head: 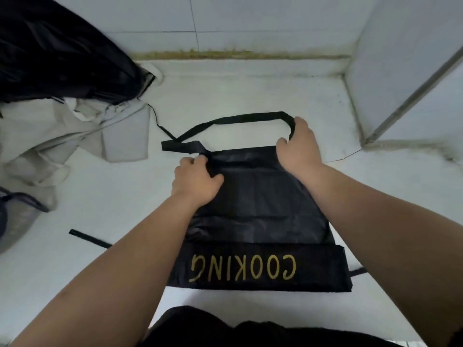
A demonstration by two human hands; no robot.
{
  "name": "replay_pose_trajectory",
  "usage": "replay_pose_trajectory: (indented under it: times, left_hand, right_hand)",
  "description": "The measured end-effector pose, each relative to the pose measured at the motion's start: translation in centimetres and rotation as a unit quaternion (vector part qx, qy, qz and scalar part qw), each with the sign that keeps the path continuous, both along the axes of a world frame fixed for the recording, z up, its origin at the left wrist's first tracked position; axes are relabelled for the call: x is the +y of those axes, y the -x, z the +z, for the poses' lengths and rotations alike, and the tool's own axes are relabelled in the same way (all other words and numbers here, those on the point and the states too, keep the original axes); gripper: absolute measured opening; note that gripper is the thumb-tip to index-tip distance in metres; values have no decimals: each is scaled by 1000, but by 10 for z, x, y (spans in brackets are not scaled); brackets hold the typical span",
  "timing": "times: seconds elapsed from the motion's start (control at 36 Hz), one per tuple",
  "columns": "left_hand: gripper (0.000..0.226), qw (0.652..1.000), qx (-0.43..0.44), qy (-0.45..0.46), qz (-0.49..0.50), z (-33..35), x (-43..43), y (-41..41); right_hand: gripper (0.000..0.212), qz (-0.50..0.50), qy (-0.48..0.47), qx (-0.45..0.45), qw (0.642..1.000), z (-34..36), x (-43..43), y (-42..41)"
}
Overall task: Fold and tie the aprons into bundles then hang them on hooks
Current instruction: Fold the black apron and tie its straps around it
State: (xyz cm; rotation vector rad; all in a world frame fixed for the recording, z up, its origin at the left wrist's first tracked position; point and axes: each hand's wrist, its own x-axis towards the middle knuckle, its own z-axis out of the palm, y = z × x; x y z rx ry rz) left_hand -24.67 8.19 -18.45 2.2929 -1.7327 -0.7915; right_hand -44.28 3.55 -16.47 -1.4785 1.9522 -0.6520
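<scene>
A black apron (258,204) lies folded lengthwise on the pale floor, gold "COOKING" lettering upside down at its near end. Its neck strap (240,120) loops out beyond the far edge. My left hand (195,181) grips the far left corner of the apron where a strap end joins. My right hand (299,144) holds the far right corner, fingers curled round the neck strap there. A black tie (87,237) trails out on the floor at the near left, and another tie end (359,271) shows at the near right.
A heap of black cloth (57,53) and pale grey cloth (62,136) lies at the left. A tiled wall (250,23) runs behind, and a white panel with a metal edge (411,88) stands at the right. My dark shorts (250,329) fill the bottom edge.
</scene>
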Motion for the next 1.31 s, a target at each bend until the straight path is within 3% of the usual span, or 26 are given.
replay_pose_trajectory:
  times: [0.08,0.17,0.22,0.33,0.42,0.5,0.61,0.69,0.81,1.06,1.31]
  left_hand:
    - [71,992,60,-9,109,2,-22,2]
    - [78,951,193,-23,241,1,-45,-1]
    - [79,937,244,-19,248,-3,-59,-5]
    - [81,946,275,7,170,-7,-77,-9]
    - [65,965,244,9,94,-7,-89,-10]
    - [48,983,174,25,46,-10,-98,-10]
    - [47,984,78,150,-49,-11,-99,-12]
    - [59,975,90,184,-85,-7,-105,-12]
    - [61,983,118,127,-65,-7,-100,-12]
    - [38,981,72,159,-90,-7,-39,-7]
    - [31,966,30,212,-146,-9,52,27]
  right_hand:
    - [57,-43,-61,11,997,-6,-10,6]
    - [58,-63,-95,7,993,-10,-20,12]
    - [59,-63,-113,2,992,-14,-30,15]
    - [61,-37,-138,19,990,-19,-44,18]
    - [62,5,-142,53,988,-20,-55,17]
    - [49,46,-161,100,981,-17,-63,14]
    - [45,-4,-85,114,990,-14,-69,14]
    - [50,-10,-19,102,995,-13,-68,14]
    - [67,3,-77,93,993,-15,-57,14]
    - [46,105,-56,80,990,-5,-5,18]
    - [42,196,-39,100,975,-12,79,29]
